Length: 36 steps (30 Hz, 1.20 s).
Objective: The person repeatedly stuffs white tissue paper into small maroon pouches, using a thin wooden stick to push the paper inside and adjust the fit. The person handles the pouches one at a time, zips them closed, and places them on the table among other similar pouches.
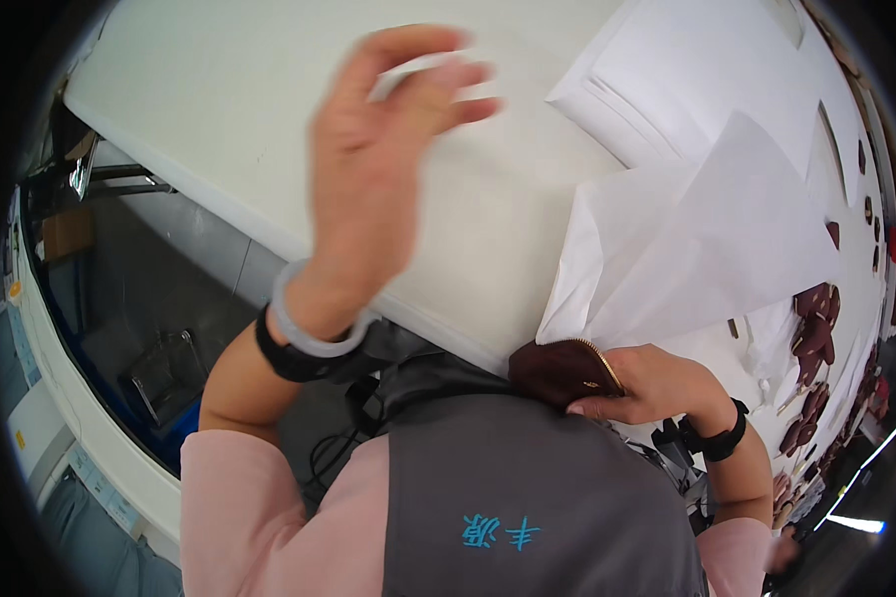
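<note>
My right hand [662,383] grips a small dark brown pouch [558,370] with a gold zipper along its curved edge. The pouch is held low at the table's near edge, right in front of my apron. Above the white table, my left hand [368,159] is raised and slightly blurred by motion. Its fingers are bent and apart, and I see nothing held in them. A creased sheet of thin white paper [697,239] stands up loosely just beyond the pouch, its lower end close to the pouch and my right hand.
A stack of white paper [687,80] lies at the far right of the white table [199,90]. Several dark brown pieces [814,323] are spread along the right side. Left of the table's edge are a blue-rimmed bin [169,430] and a cardboard box [67,233].
</note>
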Available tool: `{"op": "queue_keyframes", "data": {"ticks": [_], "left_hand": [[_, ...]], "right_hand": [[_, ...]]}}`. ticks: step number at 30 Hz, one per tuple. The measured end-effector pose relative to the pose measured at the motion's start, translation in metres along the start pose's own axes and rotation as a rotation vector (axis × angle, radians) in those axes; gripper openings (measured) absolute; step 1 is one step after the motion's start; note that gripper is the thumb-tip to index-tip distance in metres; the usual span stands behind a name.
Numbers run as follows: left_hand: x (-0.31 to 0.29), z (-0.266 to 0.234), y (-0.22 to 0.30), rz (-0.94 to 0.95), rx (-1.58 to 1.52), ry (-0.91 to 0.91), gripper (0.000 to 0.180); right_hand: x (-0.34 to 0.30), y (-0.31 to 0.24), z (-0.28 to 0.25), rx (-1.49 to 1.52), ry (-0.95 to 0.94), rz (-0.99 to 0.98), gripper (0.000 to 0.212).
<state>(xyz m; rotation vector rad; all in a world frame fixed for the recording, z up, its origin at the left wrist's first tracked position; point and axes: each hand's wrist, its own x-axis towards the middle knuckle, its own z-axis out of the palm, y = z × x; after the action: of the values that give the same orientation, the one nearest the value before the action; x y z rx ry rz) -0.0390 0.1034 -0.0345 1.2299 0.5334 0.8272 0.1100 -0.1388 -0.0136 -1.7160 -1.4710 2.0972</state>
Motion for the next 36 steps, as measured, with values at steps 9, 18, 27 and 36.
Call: {"op": "queue_keyframes", "data": {"ticks": [9,18,27,36], "left_hand": [[-0.104,0.02,-0.016,0.111,0.514,-0.705,0.033],[-0.105,0.012,-0.019,0.027,0.487,-0.754,0.03],[-0.107,0.014,-0.024,0.012,0.369,-0.74,0.026],[-0.098,0.005,-0.031,0.02,0.226,-0.77,0.023]], "right_hand": [[-0.002,-0.009,0.0,-0.029,0.037,-0.044,0.036],[-0.03,0.009,0.002,0.381,0.48,-0.494,0.045],[-0.003,-0.014,0.015,0.299,0.657,-0.172,0.027],[0.017,-0.018,0.012,0.357,0.587,-0.125,0.014]]}}
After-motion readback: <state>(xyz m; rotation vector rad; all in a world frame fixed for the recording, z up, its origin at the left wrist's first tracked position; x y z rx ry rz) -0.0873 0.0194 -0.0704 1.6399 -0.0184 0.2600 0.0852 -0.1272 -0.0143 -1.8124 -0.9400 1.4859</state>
